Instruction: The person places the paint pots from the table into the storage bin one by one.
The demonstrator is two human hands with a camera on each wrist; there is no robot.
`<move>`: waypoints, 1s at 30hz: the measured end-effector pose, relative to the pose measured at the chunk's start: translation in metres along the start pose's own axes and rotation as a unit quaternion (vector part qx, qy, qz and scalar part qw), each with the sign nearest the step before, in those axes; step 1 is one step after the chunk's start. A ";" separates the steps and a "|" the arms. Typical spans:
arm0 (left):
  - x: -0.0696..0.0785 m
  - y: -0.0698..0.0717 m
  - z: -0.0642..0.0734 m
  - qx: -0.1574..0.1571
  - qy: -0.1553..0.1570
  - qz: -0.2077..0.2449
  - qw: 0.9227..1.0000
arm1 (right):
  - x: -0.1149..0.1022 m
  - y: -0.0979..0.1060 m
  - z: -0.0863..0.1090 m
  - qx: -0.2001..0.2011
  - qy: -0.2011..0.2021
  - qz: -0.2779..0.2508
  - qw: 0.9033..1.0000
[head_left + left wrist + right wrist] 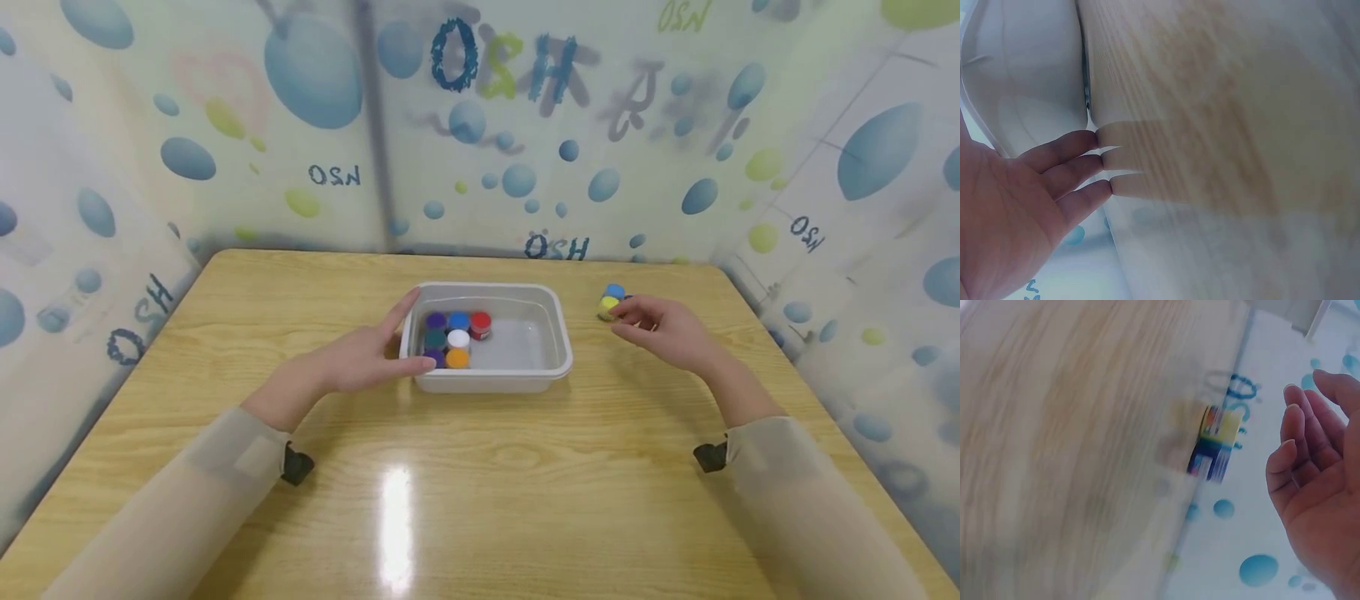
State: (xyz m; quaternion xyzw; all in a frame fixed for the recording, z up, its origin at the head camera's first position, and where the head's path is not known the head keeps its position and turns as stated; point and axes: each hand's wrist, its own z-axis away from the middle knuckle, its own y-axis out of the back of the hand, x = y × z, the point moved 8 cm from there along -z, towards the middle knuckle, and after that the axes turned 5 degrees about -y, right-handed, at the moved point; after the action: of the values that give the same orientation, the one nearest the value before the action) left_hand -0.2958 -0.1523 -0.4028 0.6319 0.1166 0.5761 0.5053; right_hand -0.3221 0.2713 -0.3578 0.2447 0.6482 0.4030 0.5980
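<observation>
My left hand [356,360] rests at the left end of a white plastic tub [491,383], thumb on the near corner and a finger along the far side. In the left wrist view, its other fingers [1072,172] extend beside the tub's wall [1029,75]. Inside the tub, several small jars stand grouped at the left, including a red-lidded jar [481,323], a white-lidded jar [458,340] and an orange-lidded jar [457,358]. My right hand [667,333], loosely bent and holding nothing, is beside a yellow-lidded jar [609,307] and a blue-lidded jar [614,291]. A dark blue jar [1210,461] is partly hidden in the head view.
The wooden table [510,492] extends around the tub. A patterned wall covering [480,200] rises behind the far edge and along both sides. Dark wrist mounts [297,465] sit at both cuffs.
</observation>
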 end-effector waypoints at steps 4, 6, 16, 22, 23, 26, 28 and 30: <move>-0.001 0.000 0.001 0.000 0.001 0.000 1.000 | 0.023 0.007 -0.002 -0.003 -0.026 0.017 1.000; -0.002 0.000 0.001 -0.001 0.001 0.001 1.000 | 0.033 0.010 -0.003 -0.006 -0.036 0.016 0.999; -0.003 0.000 0.001 -0.003 0.003 0.003 1.000 | 0.064 0.018 -0.013 -0.004 -0.075 0.004 0.997; -0.002 0.001 0.001 -0.001 0.002 0.001 1.000 | 0.074 0.016 -0.025 -0.004 -0.096 -0.003 0.995; -0.002 0.001 0.001 -0.001 0.002 0.001 1.000 | 0.075 0.016 -0.027 -0.005 -0.098 -0.006 0.995; -0.002 0.001 0.000 -0.002 0.000 0.001 1.000 | 0.077 0.013 -0.033 -0.008 -0.104 -0.014 0.994; -0.001 0.001 0.000 -0.003 0.001 0.003 1.000 | 0.078 0.012 -0.036 -0.010 -0.107 -0.023 0.994; -0.001 0.001 0.000 -0.004 0.000 0.005 1.000 | 0.079 0.010 -0.038 -0.011 -0.112 -0.029 0.993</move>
State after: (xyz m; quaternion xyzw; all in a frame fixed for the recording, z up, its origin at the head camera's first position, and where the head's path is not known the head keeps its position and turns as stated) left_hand -0.2966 -0.1531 -0.4024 0.6305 0.1108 0.5790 0.5050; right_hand -0.3742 0.3313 -0.3968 0.2630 0.5797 0.3626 0.6806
